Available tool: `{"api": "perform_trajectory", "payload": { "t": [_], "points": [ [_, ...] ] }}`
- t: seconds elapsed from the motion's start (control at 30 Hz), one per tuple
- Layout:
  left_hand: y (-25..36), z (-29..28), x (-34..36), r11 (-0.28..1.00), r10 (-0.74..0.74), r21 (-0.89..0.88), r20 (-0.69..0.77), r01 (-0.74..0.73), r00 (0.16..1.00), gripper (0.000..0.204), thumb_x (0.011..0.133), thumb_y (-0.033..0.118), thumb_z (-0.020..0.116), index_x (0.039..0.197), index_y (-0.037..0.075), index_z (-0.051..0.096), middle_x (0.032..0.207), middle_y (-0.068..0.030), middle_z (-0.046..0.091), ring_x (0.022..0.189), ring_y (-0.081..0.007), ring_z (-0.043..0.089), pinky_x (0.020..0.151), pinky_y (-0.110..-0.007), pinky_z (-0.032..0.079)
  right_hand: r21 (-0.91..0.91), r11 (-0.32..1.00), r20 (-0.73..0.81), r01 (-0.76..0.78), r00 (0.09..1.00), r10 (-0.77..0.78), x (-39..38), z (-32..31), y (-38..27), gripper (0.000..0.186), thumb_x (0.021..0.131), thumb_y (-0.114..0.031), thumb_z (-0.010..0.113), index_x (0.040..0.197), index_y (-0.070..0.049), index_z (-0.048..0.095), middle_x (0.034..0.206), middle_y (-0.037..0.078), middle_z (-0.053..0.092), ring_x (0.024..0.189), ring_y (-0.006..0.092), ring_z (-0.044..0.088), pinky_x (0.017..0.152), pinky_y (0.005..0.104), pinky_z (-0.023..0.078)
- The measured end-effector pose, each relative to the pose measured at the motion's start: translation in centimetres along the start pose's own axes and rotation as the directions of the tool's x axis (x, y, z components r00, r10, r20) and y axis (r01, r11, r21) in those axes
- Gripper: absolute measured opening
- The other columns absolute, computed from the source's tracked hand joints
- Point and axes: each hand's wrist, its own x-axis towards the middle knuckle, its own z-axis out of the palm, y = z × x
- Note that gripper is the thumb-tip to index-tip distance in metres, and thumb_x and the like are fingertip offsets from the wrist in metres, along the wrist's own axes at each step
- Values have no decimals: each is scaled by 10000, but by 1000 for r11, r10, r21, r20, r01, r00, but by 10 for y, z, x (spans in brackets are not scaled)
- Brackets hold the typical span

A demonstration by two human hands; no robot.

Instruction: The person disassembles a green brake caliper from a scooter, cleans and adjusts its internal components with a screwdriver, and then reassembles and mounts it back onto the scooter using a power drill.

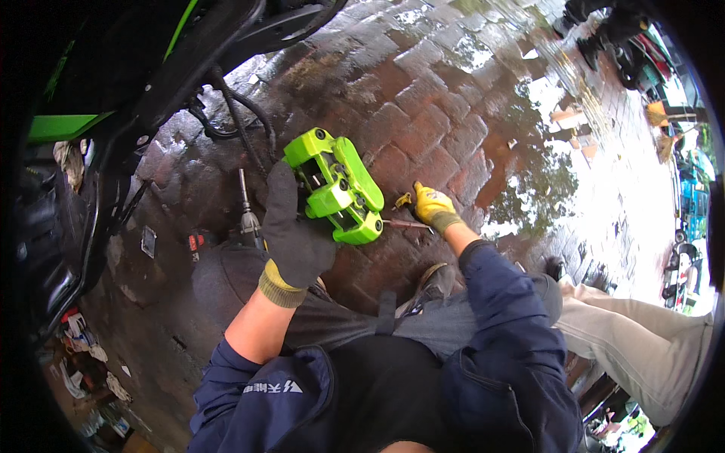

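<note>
Landmark: green part (340, 189), a bright lime block with round dark holes and dark gaps between its sections. It is seen against wet brick paving (434, 140), in front of the person; whether any of it rests on the ground, cannot tell.

Left hand (296, 230): dark glove, yellowish cuff. Set against the left side of the green part and gripping it, one digit pointing up along that side; the other fingertips are hidden.

Right hand (433, 205): yellow glove, just right of the green part, apart from it. Fingers look bent inward. A small yellow-and-dark bit (402, 201) lies by the fingertips, on the side toward the green part; pinched or merely near, cannot tell. Reddish rod (406, 223): below this hand, running rightward from beside the lower right end of the green part; contact unclear.

Left of the green part: metal tool (248, 211) with a slim shaft; farther left, a red-and-black item (196, 241) and a flat grey rectangle (149, 241). Up and left of it: black frame (162, 94) with dark cables (234, 113). Well right and below: another person's beige trousers (627, 325).
</note>
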Motion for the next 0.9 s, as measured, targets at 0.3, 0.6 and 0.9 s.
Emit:
{"api": "perform_trajectory", "payload": {
  "t": [0.3,0.6,0.9],
  "points": [
    [-5,5,-9,998,35,56,-117,-29,992,595,1095,541,526,1443,63,595,1328,-120,704,1149,-269,709,1023,-473,576,-94,990,-359,-101,931,61,25,78,-9,466,1017,-319,593,1438,-120,604,1113,205,746,970,402,759,854,499,601],
    [-11,2,1,994,8,105,-31,-5,999,662,1065,623,528,1446,86,593,1298,-103,702,1099,-261,717,970,-477,600,660,661,-332,357,928,-170,-10,-56,7,385,961,-28,690,1345,-32,669,1225,81,779,1019,176,733,891,317,570],
    [-4,8,-2,989,-41,139,-80,52,996,689,1049,650,542,1434,81,597,1233,-89,705,1047,-233,717,944,-438,607,842,350,-308,411,898,-314,-188,-202,-114,476,1043,-3,655,1505,-23,543,1220,92,725,1054,162,702,940,308,556]
  ]
}}
